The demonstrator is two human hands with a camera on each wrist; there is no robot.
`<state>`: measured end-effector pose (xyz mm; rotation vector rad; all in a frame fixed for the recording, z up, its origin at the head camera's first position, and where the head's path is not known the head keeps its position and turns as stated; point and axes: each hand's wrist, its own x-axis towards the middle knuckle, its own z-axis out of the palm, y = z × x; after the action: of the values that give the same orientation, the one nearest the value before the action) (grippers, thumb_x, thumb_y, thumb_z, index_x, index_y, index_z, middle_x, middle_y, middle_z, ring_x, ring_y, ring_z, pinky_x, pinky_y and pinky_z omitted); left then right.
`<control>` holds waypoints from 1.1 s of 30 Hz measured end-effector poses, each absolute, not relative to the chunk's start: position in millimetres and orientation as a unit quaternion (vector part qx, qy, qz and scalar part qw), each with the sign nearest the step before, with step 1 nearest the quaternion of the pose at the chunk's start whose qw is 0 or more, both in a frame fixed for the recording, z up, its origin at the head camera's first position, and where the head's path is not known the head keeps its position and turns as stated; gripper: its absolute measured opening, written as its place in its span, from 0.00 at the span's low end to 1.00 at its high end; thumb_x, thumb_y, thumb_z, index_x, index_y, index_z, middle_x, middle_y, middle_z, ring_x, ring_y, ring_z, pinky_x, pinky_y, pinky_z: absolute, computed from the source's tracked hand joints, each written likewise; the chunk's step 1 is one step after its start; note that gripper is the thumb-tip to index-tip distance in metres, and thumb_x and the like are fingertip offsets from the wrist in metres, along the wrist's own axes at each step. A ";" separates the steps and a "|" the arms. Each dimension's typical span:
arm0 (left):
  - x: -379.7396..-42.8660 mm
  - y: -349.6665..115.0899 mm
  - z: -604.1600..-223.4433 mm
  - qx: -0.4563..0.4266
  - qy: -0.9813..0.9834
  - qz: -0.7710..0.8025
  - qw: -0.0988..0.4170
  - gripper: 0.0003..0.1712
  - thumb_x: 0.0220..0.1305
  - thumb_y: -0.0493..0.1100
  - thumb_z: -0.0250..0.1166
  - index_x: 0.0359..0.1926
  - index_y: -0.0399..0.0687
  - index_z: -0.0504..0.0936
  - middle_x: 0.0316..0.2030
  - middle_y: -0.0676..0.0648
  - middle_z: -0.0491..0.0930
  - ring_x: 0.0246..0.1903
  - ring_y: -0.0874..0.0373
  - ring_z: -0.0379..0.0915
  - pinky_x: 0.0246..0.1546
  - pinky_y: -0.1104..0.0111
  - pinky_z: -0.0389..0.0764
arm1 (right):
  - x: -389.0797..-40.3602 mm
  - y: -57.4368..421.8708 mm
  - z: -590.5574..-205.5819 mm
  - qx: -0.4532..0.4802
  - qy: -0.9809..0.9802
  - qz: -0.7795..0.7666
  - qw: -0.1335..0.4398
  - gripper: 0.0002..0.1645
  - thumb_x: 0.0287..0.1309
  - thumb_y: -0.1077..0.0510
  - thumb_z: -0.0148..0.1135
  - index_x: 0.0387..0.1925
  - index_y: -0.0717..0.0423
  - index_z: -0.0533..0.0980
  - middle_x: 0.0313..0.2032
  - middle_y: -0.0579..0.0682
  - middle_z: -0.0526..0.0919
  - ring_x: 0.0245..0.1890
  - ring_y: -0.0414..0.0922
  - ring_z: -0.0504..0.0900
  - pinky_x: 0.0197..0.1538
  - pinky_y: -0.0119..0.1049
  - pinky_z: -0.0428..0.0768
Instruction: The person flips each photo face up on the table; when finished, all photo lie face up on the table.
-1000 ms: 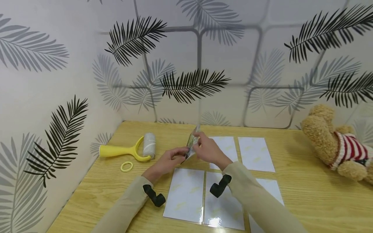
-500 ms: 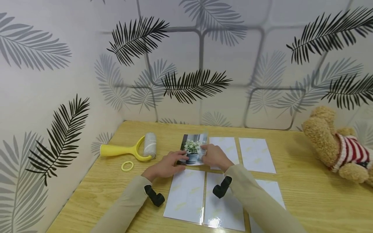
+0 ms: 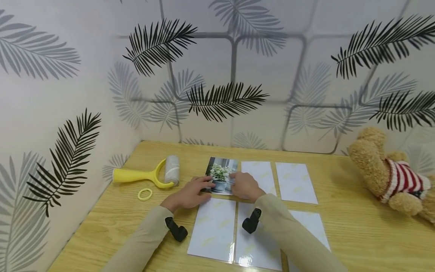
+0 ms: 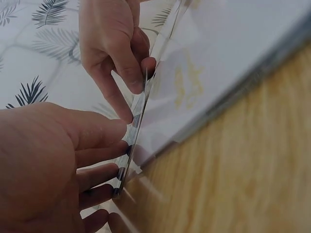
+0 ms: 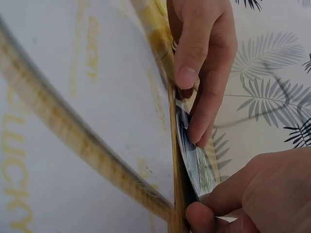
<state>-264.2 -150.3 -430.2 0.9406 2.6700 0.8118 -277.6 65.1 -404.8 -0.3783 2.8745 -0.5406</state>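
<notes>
A glossy photo [image 3: 220, 173] of white flowers in a blue pot lies face up near the back of the table. My left hand [image 3: 193, 193] rests its extended fingertips on the photo's left side. At the opposite side is my right hand [image 3: 246, 186], its index finger extended onto the picture. In the left wrist view, this right hand [image 4: 114, 48] pinches the photo's edge between thumb and a curled finger. Seen from the right wrist, the photo [image 5: 195, 162] is nearly edge-on. White sheets [image 3: 212, 230] lie just in front, with yellow LUCKY lettering visible in the right wrist view.
Left of the hands lies a lint roller [image 3: 136, 175] with a yellow handle, and a yellow ring [image 3: 144, 194]. More white sheets [image 3: 295, 181] lie in rows to the right. A teddy bear [image 3: 391, 173] in a striped top leans at the far right.
The photo has gone from tilted on edge between both hands to flat, face up on the table. The left fingers have straightened onto it; the right hand has come down to its right side.
</notes>
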 end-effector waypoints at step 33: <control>-274.8 -110.5 -413.8 0.366 0.870 0.320 0.081 0.24 0.69 0.37 0.54 0.63 0.31 0.68 0.69 0.31 0.57 0.70 0.35 0.49 0.67 0.41 0.53 | -258.5 179.8 -389.5 -0.152 0.960 -0.234 0.021 0.20 0.63 0.60 0.57 0.53 0.67 0.74 0.38 0.60 0.81 0.35 0.50 0.77 0.40 0.44 0.78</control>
<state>-274.8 -110.5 -413.8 1.0931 2.6011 0.9577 -258.5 179.8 -389.5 -0.4705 2.9769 -0.7263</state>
